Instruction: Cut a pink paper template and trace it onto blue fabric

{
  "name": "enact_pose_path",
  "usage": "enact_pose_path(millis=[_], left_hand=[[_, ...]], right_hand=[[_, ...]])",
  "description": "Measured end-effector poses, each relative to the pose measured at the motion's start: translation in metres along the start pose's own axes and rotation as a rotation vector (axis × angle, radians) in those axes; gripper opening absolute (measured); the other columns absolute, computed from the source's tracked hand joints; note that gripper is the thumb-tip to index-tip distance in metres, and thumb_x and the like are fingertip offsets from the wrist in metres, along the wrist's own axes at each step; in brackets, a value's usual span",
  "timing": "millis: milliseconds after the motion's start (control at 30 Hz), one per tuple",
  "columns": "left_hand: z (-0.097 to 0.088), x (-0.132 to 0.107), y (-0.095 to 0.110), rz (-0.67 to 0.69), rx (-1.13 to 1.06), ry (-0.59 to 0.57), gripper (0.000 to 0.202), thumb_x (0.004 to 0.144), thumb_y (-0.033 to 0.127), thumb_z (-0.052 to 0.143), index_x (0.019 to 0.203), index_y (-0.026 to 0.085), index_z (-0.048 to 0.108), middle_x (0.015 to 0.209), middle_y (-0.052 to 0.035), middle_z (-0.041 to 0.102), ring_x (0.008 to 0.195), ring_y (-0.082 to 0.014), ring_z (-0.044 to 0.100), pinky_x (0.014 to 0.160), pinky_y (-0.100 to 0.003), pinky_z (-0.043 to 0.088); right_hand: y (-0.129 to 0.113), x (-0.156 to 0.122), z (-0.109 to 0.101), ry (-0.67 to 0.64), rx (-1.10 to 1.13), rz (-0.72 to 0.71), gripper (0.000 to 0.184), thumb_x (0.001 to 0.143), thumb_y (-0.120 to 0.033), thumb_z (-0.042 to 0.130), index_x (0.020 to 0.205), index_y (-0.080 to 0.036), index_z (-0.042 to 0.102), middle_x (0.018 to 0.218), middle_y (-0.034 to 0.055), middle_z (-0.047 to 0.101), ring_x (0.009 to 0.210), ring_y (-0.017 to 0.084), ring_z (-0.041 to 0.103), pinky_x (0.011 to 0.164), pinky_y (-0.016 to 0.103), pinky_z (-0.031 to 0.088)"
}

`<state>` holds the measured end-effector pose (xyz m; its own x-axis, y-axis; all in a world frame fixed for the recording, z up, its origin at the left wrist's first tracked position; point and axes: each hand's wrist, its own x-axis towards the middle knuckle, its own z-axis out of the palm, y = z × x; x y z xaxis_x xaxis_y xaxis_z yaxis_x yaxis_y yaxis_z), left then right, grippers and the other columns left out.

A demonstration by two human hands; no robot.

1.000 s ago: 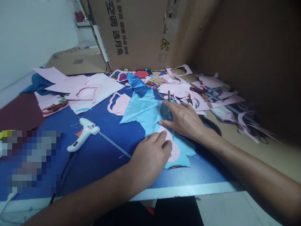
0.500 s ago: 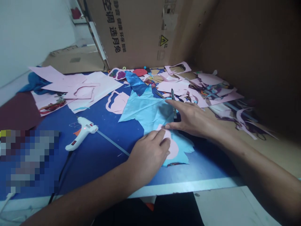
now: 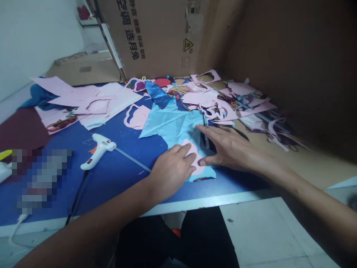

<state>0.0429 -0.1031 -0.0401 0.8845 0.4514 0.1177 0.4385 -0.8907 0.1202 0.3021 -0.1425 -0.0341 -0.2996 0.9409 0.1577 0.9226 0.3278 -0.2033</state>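
A pale pink cut paper piece lies on light blue shiny fabric near the table's front edge. My left hand rests on the piece with its fingers laid flat, covering its left part. To its right is my right hand, its thumb touching the paper's right side and its index finger stretched over the fabric. A slim dark pen is tucked between that hand's fingers; the exact grip is partly hidden.
A white hot glue gun with a glue stick lies on the blue table at left. Pink paper sheets and scraps spread along the back. Tall cardboard stands behind. A darker blue fabric piece lies above the light blue.
My right hand has moved nearer the front edge with the pen, its thumb now lower on the pink paper. The left hand stays on the paper. The view has shifted slightly.
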Motion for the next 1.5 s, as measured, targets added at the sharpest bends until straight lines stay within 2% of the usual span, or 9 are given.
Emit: enact_pose_path(millis=[200, 300, 467, 633, 833, 1033, 1200, 1333, 1500], left_hand=[[-0.006, 0.002, 0.000, 0.002, 0.013, -0.061, 0.035, 0.113, 0.033, 0.057, 0.141, 0.017, 0.071, 0.157, -0.0134, 0.064, 0.135, -0.0310, 0.063, 0.115, -0.046, 0.054], [-0.008, 0.002, -0.001, -0.005, 0.001, -0.057, 0.034, 0.113, 0.035, 0.057, 0.139, 0.018, 0.072, 0.157, -0.0125, 0.064, 0.134, -0.0304, 0.063, 0.115, -0.046, 0.053], [-0.008, 0.002, -0.001, -0.007, -0.038, -0.044, 0.034, 0.113, 0.034, 0.058, 0.141, 0.019, 0.071, 0.158, -0.0102, 0.063, 0.135, -0.0298, 0.062, 0.116, -0.046, 0.053], [-0.007, 0.001, -0.001, -0.014, -0.082, -0.023, 0.029, 0.111, 0.031, 0.062, 0.137, 0.022, 0.072, 0.156, -0.0089, 0.064, 0.134, -0.0290, 0.061, 0.115, -0.046, 0.054], [-0.009, 0.002, 0.000, -0.029, -0.090, -0.053, 0.027, 0.110, 0.032, 0.065, 0.133, 0.021, 0.073, 0.156, -0.0085, 0.064, 0.135, -0.0297, 0.061, 0.114, -0.046, 0.055], [-0.007, 0.002, -0.001, -0.024, -0.094, -0.032, 0.023, 0.110, 0.033, 0.065, 0.127, 0.019, 0.071, 0.152, -0.0109, 0.066, 0.134, -0.0290, 0.062, 0.115, -0.045, 0.054], [-0.004, 0.001, -0.003, -0.034, -0.097, -0.025, 0.019, 0.110, 0.034, 0.065, 0.117, 0.017, 0.069, 0.137, -0.0109, 0.072, 0.130, -0.0293, 0.064, 0.112, -0.045, 0.054], [-0.005, 0.002, -0.003, -0.019, -0.120, -0.019, 0.020, 0.109, 0.033, 0.067, 0.119, 0.016, 0.069, 0.143, -0.0119, 0.071, 0.136, -0.0303, 0.062, 0.118, -0.046, 0.052], [-0.007, 0.002, -0.002, -0.050, -0.142, -0.029, 0.031, 0.108, 0.034, 0.071, 0.130, 0.014, 0.065, 0.146, -0.0137, 0.070, 0.139, -0.0314, 0.063, 0.118, -0.048, 0.053]], right_hand=[[-0.006, -0.013, -0.002, 0.006, -0.014, -0.001, 0.113, 0.088, -0.065, 0.089, 0.178, -0.027, 0.032, 0.171, 0.0216, 0.057, 0.156, 0.048, 0.056, 0.121, 0.072, 0.049], [-0.011, -0.008, -0.002, 0.019, 0.001, 0.012, 0.106, 0.092, -0.064, 0.085, 0.177, -0.027, 0.033, 0.170, 0.0210, 0.058, 0.152, 0.046, 0.060, 0.122, 0.073, 0.047], [-0.021, 0.000, 0.002, 0.051, 0.013, 0.031, 0.092, 0.098, -0.051, 0.079, 0.175, -0.025, 0.035, 0.171, 0.0215, 0.057, 0.150, 0.044, 0.062, 0.120, 0.073, 0.047], [-0.032, 0.002, 0.004, 0.040, 0.028, 0.038, 0.091, 0.096, -0.047, 0.078, 0.173, -0.024, 0.037, 0.168, 0.0238, 0.058, 0.150, 0.046, 0.061, 0.116, 0.073, 0.050], [-0.040, 0.005, 0.005, 0.043, -0.005, 0.072, 0.086, 0.098, -0.048, 0.072, 0.171, -0.018, 0.039, 0.162, 0.0270, 0.063, 0.145, 0.048, 0.065, 0.113, 0.073, 0.052], [-0.041, 0.005, 0.009, 0.102, -0.017, 0.028, 0.088, 0.095, -0.040, 0.077, 0.171, -0.021, 0.038, 0.158, 0.0248, 0.066, 0.147, 0.047, 0.063, 0.116, 0.071, 0.050], [-0.047, 0.005, 0.009, 0.144, 0.141, -0.058, 0.081, 0.092, -0.023, 0.076, 0.166, -0.031, 0.045, 0.149, 0.0137, 0.073, 0.139, 0.039, 0.068, 0.120, 0.065, 0.047], [-0.049, 0.003, 0.009, 0.183, 0.209, -0.065, 0.069, 0.095, -0.026, 0.076, 0.160, -0.029, 0.054, 0.141, 0.0119, 0.078, 0.130, 0.039, 0.072, 0.114, 0.061, 0.052], [-0.048, 0.001, 0.006, 0.199, 0.269, -0.009, 0.058, 0.096, -0.032, 0.078, 0.152, -0.029, 0.063, 0.139, 0.0101, 0.080, 0.131, 0.039, 0.073, 0.114, 0.059, 0.054]])
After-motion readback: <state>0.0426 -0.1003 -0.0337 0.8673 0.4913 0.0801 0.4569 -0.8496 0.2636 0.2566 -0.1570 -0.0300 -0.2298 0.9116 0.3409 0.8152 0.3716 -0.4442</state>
